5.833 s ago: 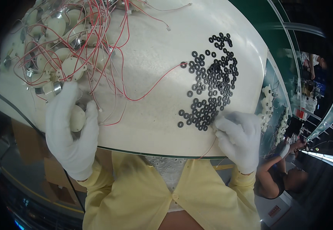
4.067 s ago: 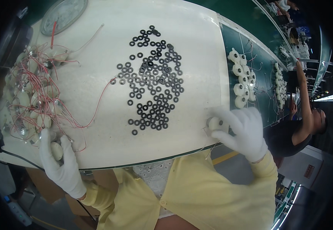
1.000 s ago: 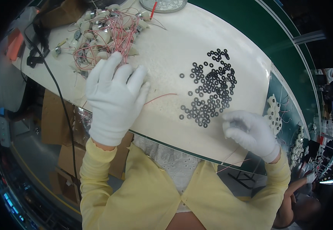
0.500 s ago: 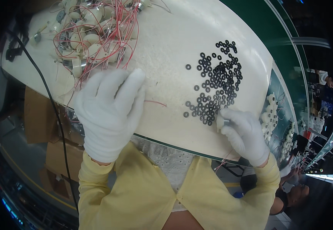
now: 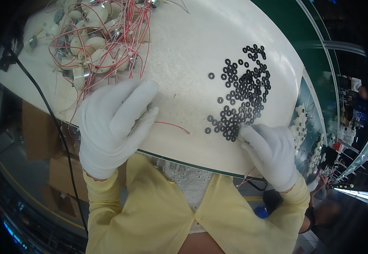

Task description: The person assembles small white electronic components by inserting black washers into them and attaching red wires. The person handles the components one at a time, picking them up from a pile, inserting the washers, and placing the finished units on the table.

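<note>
My left hand (image 5: 114,120), in a white glove, is curled with thumb and fingers close together, just below the pile of pale round parts with red wires (image 5: 95,44). A thin red wire (image 5: 173,124) comes out from under its thumb and lies to the right; what the fingers hold is hidden. At the near edge of many small black rings (image 5: 247,91), my gloved right hand (image 5: 272,150) has thumb and forefinger pinched together. The glove covers whatever is between those fingertips.
The white table (image 5: 184,55) has a curved right side and a dark green near edge. A black cable (image 5: 59,122) hangs over its left edge above cardboard boxes (image 5: 71,180). More pale parts (image 5: 300,127) stand on a surface at right, near another person.
My left hand has drawn its fingers closer together, and the red wire has shifted toward me. The pale, silver-edged part at my right fingertips has gone from sight as that hand turned.
</note>
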{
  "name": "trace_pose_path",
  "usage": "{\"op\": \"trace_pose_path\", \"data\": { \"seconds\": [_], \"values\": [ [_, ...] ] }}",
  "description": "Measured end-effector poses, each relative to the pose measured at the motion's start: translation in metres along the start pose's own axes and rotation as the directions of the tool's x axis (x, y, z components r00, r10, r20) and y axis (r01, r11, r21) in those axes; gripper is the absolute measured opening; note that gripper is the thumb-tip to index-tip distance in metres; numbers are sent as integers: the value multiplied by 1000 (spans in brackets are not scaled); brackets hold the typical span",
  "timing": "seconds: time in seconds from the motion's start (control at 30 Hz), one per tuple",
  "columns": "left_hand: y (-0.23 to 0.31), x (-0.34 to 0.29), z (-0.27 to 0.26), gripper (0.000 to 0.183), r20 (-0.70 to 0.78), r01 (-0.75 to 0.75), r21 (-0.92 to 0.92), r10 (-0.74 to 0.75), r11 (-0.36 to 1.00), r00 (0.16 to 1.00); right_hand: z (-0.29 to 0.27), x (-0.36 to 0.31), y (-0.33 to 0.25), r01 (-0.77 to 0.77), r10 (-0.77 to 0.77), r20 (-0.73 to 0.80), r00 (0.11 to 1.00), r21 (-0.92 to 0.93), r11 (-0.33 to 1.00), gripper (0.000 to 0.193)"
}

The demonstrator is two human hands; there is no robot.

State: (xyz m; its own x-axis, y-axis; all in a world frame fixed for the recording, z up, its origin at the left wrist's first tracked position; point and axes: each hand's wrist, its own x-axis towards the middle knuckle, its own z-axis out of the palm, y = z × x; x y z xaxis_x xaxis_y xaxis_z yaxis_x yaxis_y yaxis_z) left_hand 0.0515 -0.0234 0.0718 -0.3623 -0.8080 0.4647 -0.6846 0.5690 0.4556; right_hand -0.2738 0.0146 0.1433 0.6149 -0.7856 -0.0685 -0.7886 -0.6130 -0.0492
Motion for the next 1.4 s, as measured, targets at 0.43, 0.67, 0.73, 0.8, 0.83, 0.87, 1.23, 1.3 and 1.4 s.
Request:
{"op": "trace_pose_path", "data": {
  "seconds": [0.43, 0.67, 0.73, 0.8, 0.83, 0.87, 1.23, 1.3, 1.4],
  "values": [
    [-1, 4, 3, 56, 16, -40, 223, 38, 974, 999, -24, -9, 1, 139, -111, 169, 979, -163, 977, 40],
    [-1, 3, 5, 55, -13, -55, 220, 59, 974, 998, -27, -1, 17, 117, -105, 250, 962, -30, 993, 30],
    [0, 1, 5, 55, -5, -54, 233, 57, 971, 998, -19, -2, 36, 10, -69, 217, 974, 261, 965, 29],
    [0, 0, 4, 55, 2, -58, 245, 60, 968, 998, -11, -7, 40, -50, -22, 158, 987, 435, 899, 31],
    [0, -1, 4, 55, 8, -59, 249, 59, 967, 998, -7, -12, 37, -57, 1, 116, 993, 479, 876, 32],
    [-1, -1, 4, 55, 7, -57, 245, 57, 968, 998, -4, -14, 36, -61, 26, 74, 997, 521, 851, 33],
    [-1, -4, 7, 58, -46, 9, 191, -1, 982, 999, -4, -22, 16, -182, 183, 40, 982, 434, 882, 32],
    [0, -4, 8, 58, -61, 22, 179, -11, 984, 998, 2, -27, 10, -242, 255, 24, 967, 411, 879, 32],
    [0, -3, 8, 58, -67, 19, 173, -8, 985, 998, 9, -33, 4, -297, 318, -19, 948, 313, 902, 34]
  ]
}}
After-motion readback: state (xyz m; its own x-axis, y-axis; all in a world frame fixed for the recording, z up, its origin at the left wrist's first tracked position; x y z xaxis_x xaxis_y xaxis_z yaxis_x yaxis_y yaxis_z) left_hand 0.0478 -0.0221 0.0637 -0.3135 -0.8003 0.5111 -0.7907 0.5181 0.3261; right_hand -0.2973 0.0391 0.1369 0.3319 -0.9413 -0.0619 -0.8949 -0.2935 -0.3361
